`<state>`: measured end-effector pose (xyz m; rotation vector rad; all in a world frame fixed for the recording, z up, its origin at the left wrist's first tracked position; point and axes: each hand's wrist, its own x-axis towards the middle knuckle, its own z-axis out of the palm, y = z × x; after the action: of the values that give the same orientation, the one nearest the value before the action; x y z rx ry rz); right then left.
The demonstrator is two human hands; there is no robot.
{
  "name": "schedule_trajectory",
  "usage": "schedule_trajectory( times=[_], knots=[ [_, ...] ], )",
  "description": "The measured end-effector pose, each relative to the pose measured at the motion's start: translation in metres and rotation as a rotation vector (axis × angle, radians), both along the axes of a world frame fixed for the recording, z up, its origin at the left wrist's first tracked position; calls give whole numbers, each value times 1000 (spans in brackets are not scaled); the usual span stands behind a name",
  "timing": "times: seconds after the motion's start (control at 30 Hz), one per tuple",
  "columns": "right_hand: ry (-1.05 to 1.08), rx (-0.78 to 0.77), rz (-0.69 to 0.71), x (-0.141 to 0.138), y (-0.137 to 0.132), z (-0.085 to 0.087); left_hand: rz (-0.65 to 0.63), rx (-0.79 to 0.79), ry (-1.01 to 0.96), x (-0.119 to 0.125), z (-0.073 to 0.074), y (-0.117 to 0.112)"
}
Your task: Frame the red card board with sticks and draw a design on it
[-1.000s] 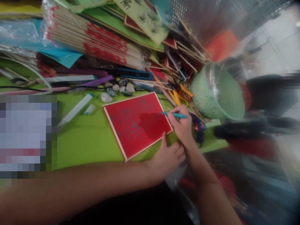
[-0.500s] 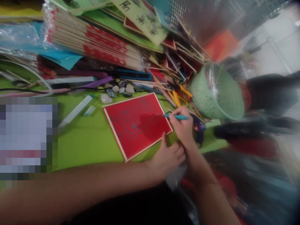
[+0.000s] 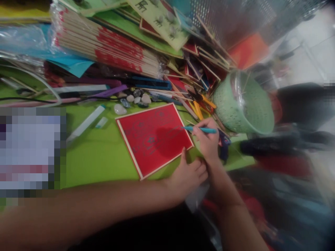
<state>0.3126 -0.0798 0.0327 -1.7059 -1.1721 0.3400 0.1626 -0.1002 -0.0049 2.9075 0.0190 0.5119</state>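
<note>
A red board (image 3: 146,134) with a pale wooden rim and faint drawn lines lies on the green table (image 3: 99,157). My right hand (image 3: 208,141) is closed on a teal pen (image 3: 201,130) whose tip rests at the board's right edge. My left hand (image 3: 187,176) lies at the board's near right corner, thumb against its rim and fingers curled in loosely, with nothing seen in them.
Several small painted stones (image 3: 131,101) and a white tube (image 3: 85,122) lie beyond the board. A bundle of sticks in plastic (image 3: 104,48), coloured boards, orange-handled pliers (image 3: 200,103) and a mint-green colander (image 3: 242,103) crowd the far and right side.
The pen has slid slightly right in my right hand; both hands and the red board stay about where they were.
</note>
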Motion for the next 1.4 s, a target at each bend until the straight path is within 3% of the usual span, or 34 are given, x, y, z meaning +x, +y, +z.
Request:
schedule_trajectory(
  times=[0.33,0.47,0.77,1.03,1.4],
  knots=[
    [267,-35,200,-5,13,9,-21,-14,29,-1,3,2],
    [261,-108,261,-2,19,14,-12,-24,18,1,0,1],
    [333,-108,269,3,33,-10,20,8,-8,1,2,0],
    [208,-149,244,2,28,-6,9,10,-4,2,2,0],
    [194,-143,277,2,29,-7,27,5,-23,2,-1,-2]
  ],
)
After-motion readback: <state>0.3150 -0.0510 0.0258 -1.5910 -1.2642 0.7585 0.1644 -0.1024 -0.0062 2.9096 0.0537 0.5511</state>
